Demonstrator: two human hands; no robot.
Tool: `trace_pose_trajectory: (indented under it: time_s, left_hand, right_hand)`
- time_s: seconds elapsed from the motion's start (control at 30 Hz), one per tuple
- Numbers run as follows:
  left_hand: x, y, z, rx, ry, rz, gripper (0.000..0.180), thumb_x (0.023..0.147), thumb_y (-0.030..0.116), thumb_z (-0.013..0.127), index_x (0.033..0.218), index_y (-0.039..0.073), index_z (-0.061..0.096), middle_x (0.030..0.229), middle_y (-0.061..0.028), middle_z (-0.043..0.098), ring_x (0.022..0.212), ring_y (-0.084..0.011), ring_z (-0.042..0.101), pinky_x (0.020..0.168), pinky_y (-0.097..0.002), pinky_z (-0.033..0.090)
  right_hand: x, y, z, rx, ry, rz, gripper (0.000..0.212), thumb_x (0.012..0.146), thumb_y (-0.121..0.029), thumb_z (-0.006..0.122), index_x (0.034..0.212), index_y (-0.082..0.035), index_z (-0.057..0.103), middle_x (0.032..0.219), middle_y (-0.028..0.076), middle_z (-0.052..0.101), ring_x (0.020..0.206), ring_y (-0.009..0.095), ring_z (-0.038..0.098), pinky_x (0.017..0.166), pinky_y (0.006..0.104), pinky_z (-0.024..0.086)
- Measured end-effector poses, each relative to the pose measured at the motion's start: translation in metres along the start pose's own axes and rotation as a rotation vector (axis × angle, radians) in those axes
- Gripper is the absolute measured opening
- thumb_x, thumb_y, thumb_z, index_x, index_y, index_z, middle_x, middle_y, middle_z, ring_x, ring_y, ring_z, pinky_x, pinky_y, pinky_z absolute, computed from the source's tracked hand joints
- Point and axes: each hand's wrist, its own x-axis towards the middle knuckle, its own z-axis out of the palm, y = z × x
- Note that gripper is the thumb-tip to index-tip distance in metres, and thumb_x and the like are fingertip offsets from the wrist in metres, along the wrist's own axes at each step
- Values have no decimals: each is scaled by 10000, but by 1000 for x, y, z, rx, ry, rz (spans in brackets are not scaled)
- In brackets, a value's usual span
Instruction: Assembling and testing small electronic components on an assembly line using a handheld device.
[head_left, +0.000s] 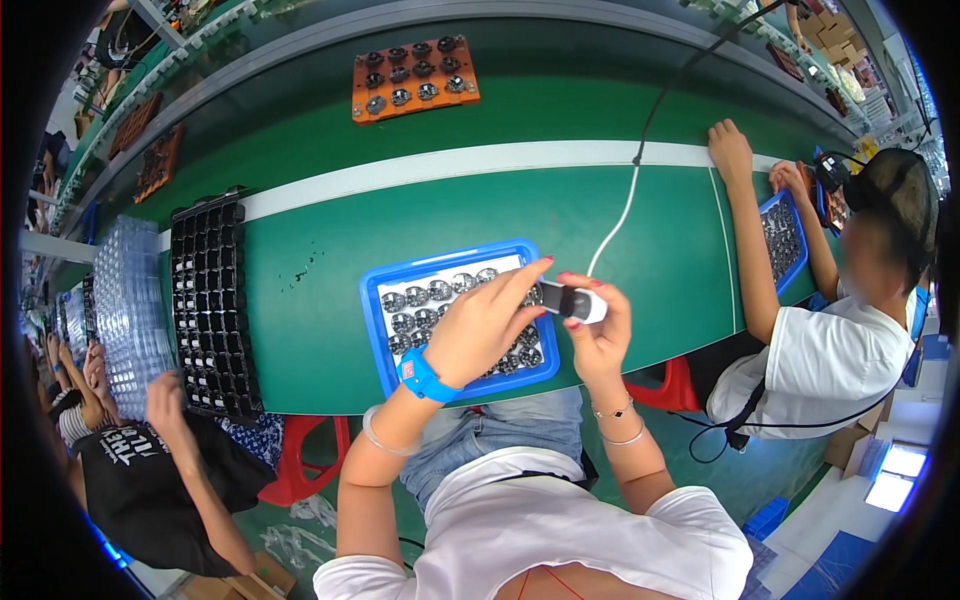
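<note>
While right fingers [618, 318] hold a device [594, 306], blue tray [374, 322], black shirt [165, 500] (lettered)

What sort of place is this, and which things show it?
Probably a factory assembly line: rows of parts in a blue tray, others on an orange board, and people along a green bench.
</note>
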Motion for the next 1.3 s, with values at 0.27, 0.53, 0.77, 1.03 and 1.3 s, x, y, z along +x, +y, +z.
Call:
trace_pose_trajectory:
  time_s: [0.27,0.53,0.77,1.03,1.3]
  left_hand:
    - [7,-19,12,322,-7,91,282,760,-21,639,1040,16,634,882,-107,565,882,-273,522,787,-362,471]
    - [23,-27,27,308,-126,147,142,764,102,706,867,19,656,936,-96,568,891,-273,554,791,-374,492]
    - [23,-4,28,253,-35,249,144,776,121,718,836,27,626,1094,-97,622,894,-271,569,778,-372,500]
    - [27,8,28,115,-31,202,268,751,127,748,953,40,594,969,-86,627,844,-275,575,742,-375,496]
    - [29,17,28,21,-87,15,362,787,94,700,1117,55,555,875,-123,549,819,-301,586,707,-386,498]
  right_hand:
    - [-3,0,-25,5,223,109,458,938,-130,595,1334,-77,370,1237,189,567,1162,289,543,1023,434,404]
    - [1,2,-36,-117,-70,155,438,874,17,627,1277,-29,463,1243,166,575,1154,243,553,1004,370,417]
    - [2,3,-45,-202,-169,137,428,853,42,637,1250,-12,486,1248,158,576,1177,242,544,1010,361,413]
    - [1,-1,-51,-55,-117,160,445,855,26,647,1260,-22,469,1241,172,579,1169,253,555,1005,371,428]
    - [-3,-3,-56,120,96,187,500,911,-165,645,1323,-58,381,1219,188,582,1140,285,567,1003,401,428]
